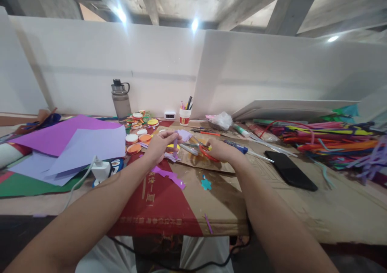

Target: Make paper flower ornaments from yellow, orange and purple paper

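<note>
My left hand (159,145) pinches a narrow strip of light purple paper (175,143) between thumb and fingertips. My right hand (221,149) is closed at the handles of red-handled scissors (208,154), whose blades point left toward the strip. Some of its fingers are hidden behind the hand. Pale purple paper (184,135) lies just beyond the strip. Nearer me are bright purple paper scraps (171,176) and a teal flower-shaped piece (206,183) on the cardboard.
Large purple sheets (87,150) and a white plug (101,169) with its cable are at left. Several small lidded tubs (134,148) stand beyond my left hand. A bottle (121,100) and pen cup (185,116) are at the back. Right are a black phone (290,170) and colourful pipe cleaners (335,142).
</note>
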Tool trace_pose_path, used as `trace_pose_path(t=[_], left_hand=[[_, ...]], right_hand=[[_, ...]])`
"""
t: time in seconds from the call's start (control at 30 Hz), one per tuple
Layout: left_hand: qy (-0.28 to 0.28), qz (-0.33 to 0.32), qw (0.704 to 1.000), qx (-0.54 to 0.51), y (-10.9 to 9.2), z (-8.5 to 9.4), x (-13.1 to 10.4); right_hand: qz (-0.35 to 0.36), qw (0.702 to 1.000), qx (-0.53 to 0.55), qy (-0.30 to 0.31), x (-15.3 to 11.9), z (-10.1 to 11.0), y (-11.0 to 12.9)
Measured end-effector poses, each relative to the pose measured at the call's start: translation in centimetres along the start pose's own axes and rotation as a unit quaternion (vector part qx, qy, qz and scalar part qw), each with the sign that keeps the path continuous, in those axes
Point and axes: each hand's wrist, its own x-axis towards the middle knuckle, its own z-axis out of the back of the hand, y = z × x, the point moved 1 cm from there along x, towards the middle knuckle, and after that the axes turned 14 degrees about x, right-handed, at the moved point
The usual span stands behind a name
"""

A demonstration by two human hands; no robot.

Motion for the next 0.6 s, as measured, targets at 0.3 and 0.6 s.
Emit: trace_pose_path(t=[0.3,0.6], left_hand=[[-0.026,0.017,0.999,-0.036,0.4,0.1,0.7],[-0.05,0.047,0.994,-0.081,0.3,0.8,1.1]], right_hand=[[0.179,0.93,0.321,-0.007,-2.1,0.5,3.1],[0.129,0.912,0.378,0.095,-5.7,1.5,6.4]])
